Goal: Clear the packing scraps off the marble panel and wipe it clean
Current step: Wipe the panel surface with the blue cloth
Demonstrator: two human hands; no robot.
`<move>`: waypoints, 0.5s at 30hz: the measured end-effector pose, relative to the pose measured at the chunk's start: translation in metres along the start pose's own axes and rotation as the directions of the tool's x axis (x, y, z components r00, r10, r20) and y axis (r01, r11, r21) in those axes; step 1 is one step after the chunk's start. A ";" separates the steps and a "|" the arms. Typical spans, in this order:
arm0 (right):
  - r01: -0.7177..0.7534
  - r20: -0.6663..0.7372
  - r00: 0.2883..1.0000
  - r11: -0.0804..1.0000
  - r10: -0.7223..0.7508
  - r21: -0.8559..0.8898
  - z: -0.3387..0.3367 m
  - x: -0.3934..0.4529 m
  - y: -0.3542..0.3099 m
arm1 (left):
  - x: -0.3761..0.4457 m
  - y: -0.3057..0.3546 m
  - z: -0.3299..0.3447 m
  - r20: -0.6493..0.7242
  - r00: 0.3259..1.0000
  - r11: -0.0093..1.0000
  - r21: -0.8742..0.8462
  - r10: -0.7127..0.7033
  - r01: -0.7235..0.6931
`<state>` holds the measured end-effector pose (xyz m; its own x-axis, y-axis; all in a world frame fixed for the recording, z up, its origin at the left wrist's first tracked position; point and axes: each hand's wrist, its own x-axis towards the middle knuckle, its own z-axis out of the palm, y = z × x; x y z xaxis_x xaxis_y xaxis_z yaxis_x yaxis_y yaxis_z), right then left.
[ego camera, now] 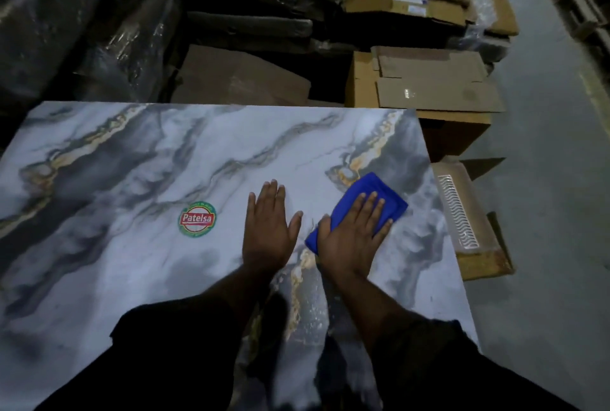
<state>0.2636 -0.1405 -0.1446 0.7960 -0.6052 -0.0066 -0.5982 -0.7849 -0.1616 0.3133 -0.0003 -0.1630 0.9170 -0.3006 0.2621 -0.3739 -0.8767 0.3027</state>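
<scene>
A large marble panel (132,163), white with grey and gold veins, lies flat and fills most of the view. A folded blue cloth (384,192) lies on its right part. My right hand (355,234) presses flat on the cloth with straight fingers. Just left of it, my left hand (269,229) rests flat on the bare panel, fingers straight and together. A round red and green "Patelsa" sticker (197,218) is stuck to the panel left of my left hand. No loose scraps show on the panel.
Cardboard boxes (429,87) and flattened cardboard stand past the panel's far right corner. Dark plastic-wrapped bundles (99,14) are piled behind the far edge. An open box with a ribbed white insert (460,209) sits by the right edge. Grey floor (554,179) runs along the right.
</scene>
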 end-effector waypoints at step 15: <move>0.414 0.049 0.909 0.910 -0.414 0.003 0.015 0.202 -0.095 | 0.000 0.008 -0.004 -0.014 0.999 0.999 0.030 -0.040 0.041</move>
<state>0.4822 -0.1865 -0.1454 0.9757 -0.2188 0.0129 -0.2143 -0.9647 -0.1531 0.3095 -0.0061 -0.1566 0.9293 -0.2600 0.2623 -0.3320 -0.8991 0.2852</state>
